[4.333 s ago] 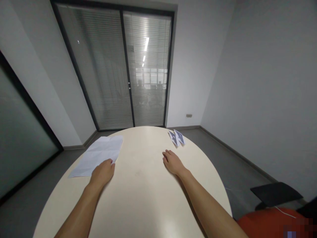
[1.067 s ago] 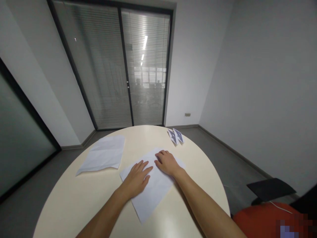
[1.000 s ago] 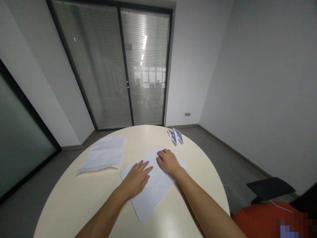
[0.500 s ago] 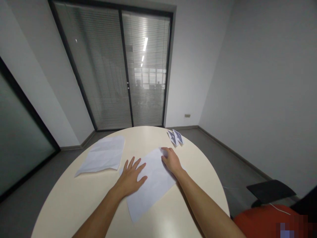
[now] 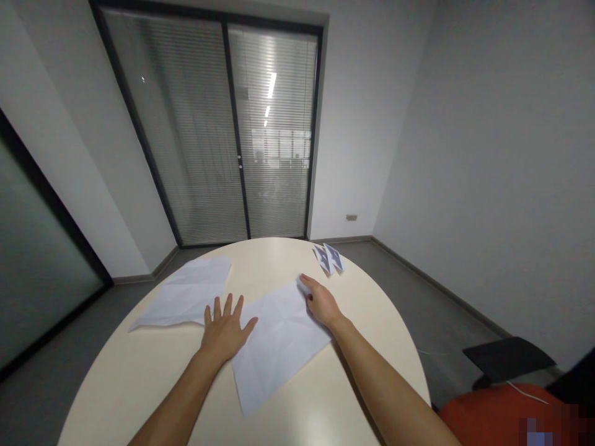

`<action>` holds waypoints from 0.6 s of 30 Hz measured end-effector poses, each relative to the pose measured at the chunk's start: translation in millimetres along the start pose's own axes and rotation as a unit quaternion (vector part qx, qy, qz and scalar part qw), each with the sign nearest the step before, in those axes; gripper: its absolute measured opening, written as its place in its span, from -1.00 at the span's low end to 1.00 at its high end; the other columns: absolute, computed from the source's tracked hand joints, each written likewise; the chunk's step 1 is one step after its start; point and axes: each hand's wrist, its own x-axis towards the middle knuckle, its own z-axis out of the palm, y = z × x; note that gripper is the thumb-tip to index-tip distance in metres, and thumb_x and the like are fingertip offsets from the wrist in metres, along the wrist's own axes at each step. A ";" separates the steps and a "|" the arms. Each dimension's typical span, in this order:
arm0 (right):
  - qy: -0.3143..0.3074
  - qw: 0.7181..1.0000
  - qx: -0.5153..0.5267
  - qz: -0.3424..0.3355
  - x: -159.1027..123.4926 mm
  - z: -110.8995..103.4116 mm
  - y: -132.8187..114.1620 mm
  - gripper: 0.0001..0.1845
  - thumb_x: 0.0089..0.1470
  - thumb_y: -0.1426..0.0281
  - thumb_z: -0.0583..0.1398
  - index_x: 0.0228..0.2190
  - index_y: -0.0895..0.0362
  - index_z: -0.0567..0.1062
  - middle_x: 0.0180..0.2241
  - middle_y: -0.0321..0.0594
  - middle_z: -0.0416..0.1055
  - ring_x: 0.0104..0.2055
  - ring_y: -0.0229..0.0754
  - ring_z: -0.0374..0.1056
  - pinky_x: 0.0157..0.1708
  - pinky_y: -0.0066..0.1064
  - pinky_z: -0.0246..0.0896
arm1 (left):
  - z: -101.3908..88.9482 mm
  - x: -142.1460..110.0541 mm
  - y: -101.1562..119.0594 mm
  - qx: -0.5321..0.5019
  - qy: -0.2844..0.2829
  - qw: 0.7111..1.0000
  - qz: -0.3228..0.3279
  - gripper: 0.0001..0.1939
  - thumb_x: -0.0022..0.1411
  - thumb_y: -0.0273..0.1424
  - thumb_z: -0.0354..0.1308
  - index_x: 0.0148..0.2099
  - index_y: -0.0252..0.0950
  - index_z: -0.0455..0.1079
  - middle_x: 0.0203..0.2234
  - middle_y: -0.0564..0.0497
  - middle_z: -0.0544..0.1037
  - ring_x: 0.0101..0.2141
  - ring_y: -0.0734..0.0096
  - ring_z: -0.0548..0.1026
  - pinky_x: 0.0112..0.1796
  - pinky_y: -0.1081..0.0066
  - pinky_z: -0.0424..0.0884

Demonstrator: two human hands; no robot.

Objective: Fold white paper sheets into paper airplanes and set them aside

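Observation:
A creased white sheet of paper (image 5: 279, 347) lies at an angle on the round table, its near corner toward me. My left hand (image 5: 225, 331) is flat with fingers spread, at this sheet's left edge; its thumb reaches over the paper. Its fingertips come up to the lower edge of a second creased sheet of paper (image 5: 186, 291) on the left. At the far right corner of the angled sheet, my right hand (image 5: 323, 305) has its fingers curled, with the corner between thumb and forefinger.
Two small folded paper pieces (image 5: 328, 259) with dark blue patches stand near the far right rim of the cream table (image 5: 153, 371). A red chair (image 5: 488, 412) with a black armrest (image 5: 509, 359) is at the lower right. Beyond the table is a glass door with blinds (image 5: 279, 198).
My left hand has slid left, from the middle of the angled sheet to its left edge. Both sheets have shifted slightly left. The right hand has barely moved.

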 end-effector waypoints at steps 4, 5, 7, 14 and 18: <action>0.092 0.996 -0.014 -0.003 2.2 -8.6 -4.7 -0.29 -0.06 0.73 0.04 0.10 0.08 0.50 0.14 -0.20 0.44 0.19 -0.06 0.34 0.22 -0.15 0.22 | -3.7 -1.4 14.1 -0.005 0.121 0.986 0.111 -0.39 0.35 -0.19 0.01 0.35 -0.38 0.21 0.33 -0.29 0.20 0.33 -0.19 0.09 0.28 -0.16 -0.07; 0.134 0.991 -0.014 -0.007 3.1 -11.5 -5.3 -0.32 -0.04 0.72 0.03 0.06 0.07 0.53 0.09 -0.19 0.49 0.14 -0.05 0.38 0.19 -0.11 0.27 | -5.5 -2.3 18.8 -0.016 0.143 0.980 0.135 -0.42 0.36 -0.21 0.01 0.34 -0.36 0.23 0.32 -0.27 0.23 0.31 -0.14 0.14 0.28 -0.13 -0.03; 0.226 0.973 -0.011 -0.043 4.3 -18.7 -6.7 -0.39 0.01 0.70 0.03 0.00 0.07 0.56 0.00 -0.16 0.54 0.08 -0.04 0.43 0.14 -0.06 0.32 | -10.1 -4.8 28.1 -0.039 0.165 0.967 0.187 -0.45 0.35 -0.24 0.04 0.32 -0.34 0.25 0.27 -0.26 0.31 0.25 -0.06 0.25 0.27 -0.08 0.05; 0.339 0.878 -0.033 -0.336 -7.8 -45.0 -42.3 -0.59 0.25 0.59 0.06 -0.01 0.03 0.54 -0.05 -0.15 0.57 0.07 -0.10 0.45 0.03 -0.14 0.43 | -15.9 -6.3 39.8 -0.200 0.159 0.943 0.212 -0.55 0.34 -0.30 0.05 0.23 -0.28 0.33 0.06 -0.19 0.53 0.06 0.04 0.46 0.16 -0.01 0.26; 0.240 0.855 -0.038 -0.457 -16.5 -43.2 -75.3 -0.77 0.25 0.55 0.14 -0.12 0.10 0.51 -0.05 -0.17 0.58 0.03 -0.14 0.48 -0.06 -0.28 0.46 | -13.8 9.9 22.2 -0.470 0.150 0.870 0.001 -0.51 0.39 -0.21 -0.06 0.28 -0.24 0.29 -0.01 -0.17 0.58 -0.03 0.12 0.55 0.04 0.13 0.40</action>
